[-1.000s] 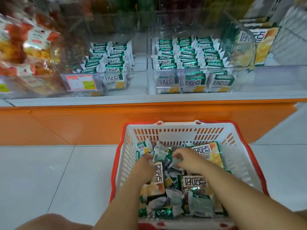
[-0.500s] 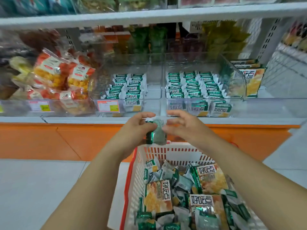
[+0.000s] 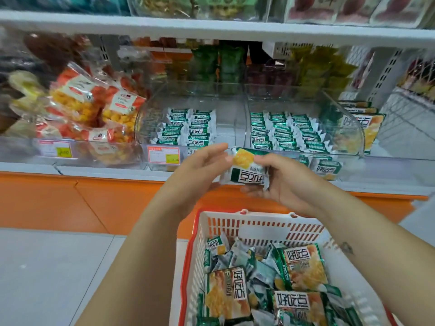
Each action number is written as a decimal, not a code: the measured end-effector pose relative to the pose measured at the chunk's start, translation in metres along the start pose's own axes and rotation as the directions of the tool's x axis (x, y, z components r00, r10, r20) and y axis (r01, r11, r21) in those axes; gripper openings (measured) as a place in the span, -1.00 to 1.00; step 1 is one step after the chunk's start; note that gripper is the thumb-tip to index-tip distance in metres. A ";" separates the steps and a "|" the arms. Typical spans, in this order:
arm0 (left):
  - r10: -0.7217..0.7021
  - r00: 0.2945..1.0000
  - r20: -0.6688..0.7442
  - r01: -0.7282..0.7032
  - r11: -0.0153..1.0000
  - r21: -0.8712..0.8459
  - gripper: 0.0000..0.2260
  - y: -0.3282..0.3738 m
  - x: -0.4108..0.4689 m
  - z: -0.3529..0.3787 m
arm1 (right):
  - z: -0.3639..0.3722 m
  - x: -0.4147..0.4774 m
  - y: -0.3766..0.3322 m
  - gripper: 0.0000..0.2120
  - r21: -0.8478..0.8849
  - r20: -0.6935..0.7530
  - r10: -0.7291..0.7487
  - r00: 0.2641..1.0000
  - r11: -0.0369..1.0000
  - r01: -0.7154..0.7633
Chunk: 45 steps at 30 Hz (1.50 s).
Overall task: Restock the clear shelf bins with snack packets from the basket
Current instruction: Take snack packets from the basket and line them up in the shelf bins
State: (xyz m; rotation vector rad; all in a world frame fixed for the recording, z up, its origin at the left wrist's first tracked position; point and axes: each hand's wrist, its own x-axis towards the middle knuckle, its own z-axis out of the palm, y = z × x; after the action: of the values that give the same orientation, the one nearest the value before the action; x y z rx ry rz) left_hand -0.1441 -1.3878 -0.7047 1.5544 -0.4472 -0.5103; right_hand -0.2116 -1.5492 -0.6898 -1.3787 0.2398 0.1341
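Observation:
My right hand (image 3: 280, 182) grips a small green-and-white snack packet (image 3: 244, 171) in front of the shelf edge, its yellow picture end up. My left hand (image 3: 200, 170) touches the packet's top left corner with straight fingers. Below them stands a white basket with an orange rim (image 3: 244, 220), holding several more packets, small and large (image 3: 303, 267). Behind the hands are two clear shelf bins: the left bin (image 3: 226, 118) holds two rows of small packets on its left side, and the right bin (image 3: 341, 123) is filled with three rows.
A bin of orange and yellow snack bags (image 3: 94, 107) stands left of the clear bins. Larger packets (image 3: 367, 123) lean at the far right. An upper shelf board (image 3: 211, 27) runs overhead. An orange base panel (image 3: 70, 201) and a grey tiled floor (image 3: 47, 274) lie below.
Both hands rose out of the basket to shelf height carrying a small packet. It has turned to show its printed face, and the view has tilted upward.

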 end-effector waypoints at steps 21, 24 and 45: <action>-0.179 0.816 -0.550 0.073 0.975 -0.210 -0.72 -0.020 0.028 -0.067 | 0.031 0.141 -0.038 -0.71 -0.823 -0.018 -0.529 0.848 0.490 0.288; -0.205 0.823 -0.530 0.109 0.972 -0.208 -0.71 -0.024 0.032 -0.067 | 0.029 0.168 -0.031 -0.78 -0.918 0.045 -0.314 0.948 0.360 0.163; -0.164 0.801 -0.576 0.132 0.987 -0.097 -0.77 -0.037 0.041 -0.056 | 0.034 0.143 -0.012 -0.58 -0.935 0.070 -0.303 0.950 0.312 0.169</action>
State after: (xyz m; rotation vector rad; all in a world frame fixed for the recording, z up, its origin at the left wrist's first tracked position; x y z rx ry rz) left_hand -0.0789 -1.3636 -0.7424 1.6097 0.1659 -0.1356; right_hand -0.0673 -1.5244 -0.7079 -2.6160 0.0179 -0.0986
